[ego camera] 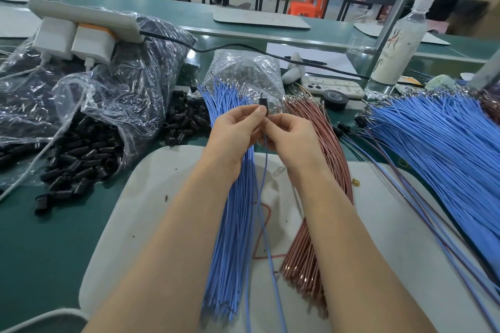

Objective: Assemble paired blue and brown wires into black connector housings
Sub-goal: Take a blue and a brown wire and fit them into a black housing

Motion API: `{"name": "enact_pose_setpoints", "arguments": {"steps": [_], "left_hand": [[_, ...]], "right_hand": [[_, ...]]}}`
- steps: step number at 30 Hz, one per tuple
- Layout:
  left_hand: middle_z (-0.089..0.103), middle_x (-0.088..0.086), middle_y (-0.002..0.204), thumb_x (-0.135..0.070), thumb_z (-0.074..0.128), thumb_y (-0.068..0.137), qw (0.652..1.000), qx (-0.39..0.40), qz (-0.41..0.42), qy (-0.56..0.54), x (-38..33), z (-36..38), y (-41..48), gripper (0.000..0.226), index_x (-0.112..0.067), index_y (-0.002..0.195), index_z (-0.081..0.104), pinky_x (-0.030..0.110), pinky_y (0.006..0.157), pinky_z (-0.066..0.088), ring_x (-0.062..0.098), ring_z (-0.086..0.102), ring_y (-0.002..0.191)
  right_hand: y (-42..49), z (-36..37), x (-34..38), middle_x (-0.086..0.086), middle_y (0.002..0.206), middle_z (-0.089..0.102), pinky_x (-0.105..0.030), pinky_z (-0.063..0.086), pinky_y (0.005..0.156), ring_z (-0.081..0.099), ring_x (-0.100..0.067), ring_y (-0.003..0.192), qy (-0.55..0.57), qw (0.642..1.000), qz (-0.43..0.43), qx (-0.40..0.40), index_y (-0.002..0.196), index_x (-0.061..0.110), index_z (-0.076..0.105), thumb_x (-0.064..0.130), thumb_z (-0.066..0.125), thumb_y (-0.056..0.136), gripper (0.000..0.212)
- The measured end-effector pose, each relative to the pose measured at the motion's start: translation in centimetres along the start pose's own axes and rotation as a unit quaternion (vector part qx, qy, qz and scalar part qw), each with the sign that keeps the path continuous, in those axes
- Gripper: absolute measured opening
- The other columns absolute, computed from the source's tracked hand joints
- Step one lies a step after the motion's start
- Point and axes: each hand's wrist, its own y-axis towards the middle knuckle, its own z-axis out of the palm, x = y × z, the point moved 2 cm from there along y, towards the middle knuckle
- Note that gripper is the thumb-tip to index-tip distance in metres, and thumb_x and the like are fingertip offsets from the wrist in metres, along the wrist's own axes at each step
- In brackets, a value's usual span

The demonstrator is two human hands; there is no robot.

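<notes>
My left hand (238, 127) pinches a small black connector housing (263, 103) between thumb and fingertips above the work mat. My right hand (290, 135) sits just beside it, fingers curled, pinching a single blue wire (266, 170) that hangs down from the housing between my forearms. Under my hands lie a bundle of blue wires (230, 224) and a bundle of brown wires (322, 149). Loose black housings (81, 159) spill from a clear plastic bag at the left.
A large heap of blue wires (433, 138) covers the right side. Behind are a power strip with chargers (78, 32), a plastic bottle (400, 43), a tape roll (335, 98), a phone (332, 86) and a bag of terminals (243, 70). A white mat (140, 211) covers the green bench.
</notes>
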Motion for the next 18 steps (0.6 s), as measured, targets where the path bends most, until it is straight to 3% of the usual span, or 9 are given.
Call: {"name": "enact_pose_setpoints", "arguments": {"steps": [3, 5, 9, 14, 18], "left_hand": [[0.065, 0.005, 0.086, -0.01, 0.059, 0.091, 1.0, 0.0, 0.0, -0.003, 0.03, -0.05, -0.04, 0.002, -0.01, 0.09, 0.061, 0.022, 0.077, 0.053, 0.013, 0.062, 0.076], [0.066, 0.005, 0.087, -0.01, 0.059, 0.091, 1.0, 0.001, 0.003, -0.001, 0.01, -0.01, -0.09, 0.002, -0.011, 0.091, 0.061, 0.02, 0.072, 0.054, 0.014, 0.062, 0.078], [0.07, 0.001, 0.082, -0.011, 0.058, 0.092, 1.0, -0.016, 0.016, 0.003, -0.1, -0.09, -0.06, 0.004, -0.014, 0.09, 0.06, 0.024, 0.067, 0.05, 0.015, 0.062, 0.075], [0.068, -0.001, 0.072, -0.006, 0.055, 0.093, 0.997, -0.039, 0.06, 0.002, -0.27, -0.13, -0.12, 0.011, -0.013, 0.086, 0.059, 0.018, 0.054, 0.05, 0.007, 0.061, 0.059], [0.067, 0.004, 0.079, -0.008, 0.055, 0.094, 0.994, -0.076, 0.073, 0.027, -0.17, -0.28, -0.15, 0.007, -0.012, 0.09, 0.059, 0.019, 0.051, 0.049, 0.01, 0.061, 0.062]], "right_hand": [[0.09, -0.12, 0.05, -0.013, 0.07, 0.062, -0.037, 0.051, 0.07, 0.054, -0.018, 0.064, -0.003, 1.0, 0.002, 0.004, 0.084, -0.001, 0.068, 0.011, 0.061, 0.092, 0.016], [0.14, -0.32, 0.08, -0.018, 0.074, 0.063, -0.033, 0.049, 0.067, 0.054, -0.02, 0.066, -0.012, 1.0, 0.002, 0.009, 0.087, -0.002, 0.068, 0.011, 0.062, 0.091, 0.016], [0.11, -0.4, 0.09, -0.008, 0.065, 0.064, -0.022, 0.051, 0.061, 0.058, -0.009, 0.055, -0.03, 0.999, -0.001, 0.018, 0.081, 0.001, 0.067, 0.006, 0.063, 0.09, 0.011], [0.06, -0.15, -0.05, -0.002, 0.06, 0.064, -0.034, 0.056, 0.077, 0.063, -0.016, 0.062, -0.053, 0.998, 0.002, 0.045, 0.071, 0.013, 0.064, 0.006, 0.064, 0.088, 0.019], [-0.1, 0.07, 0.07, 0.006, 0.055, 0.064, -0.019, 0.05, 0.062, 0.062, -0.01, 0.059, -0.061, 0.996, -0.002, 0.066, 0.071, 0.014, 0.063, 0.012, 0.067, 0.087, 0.017]]}}
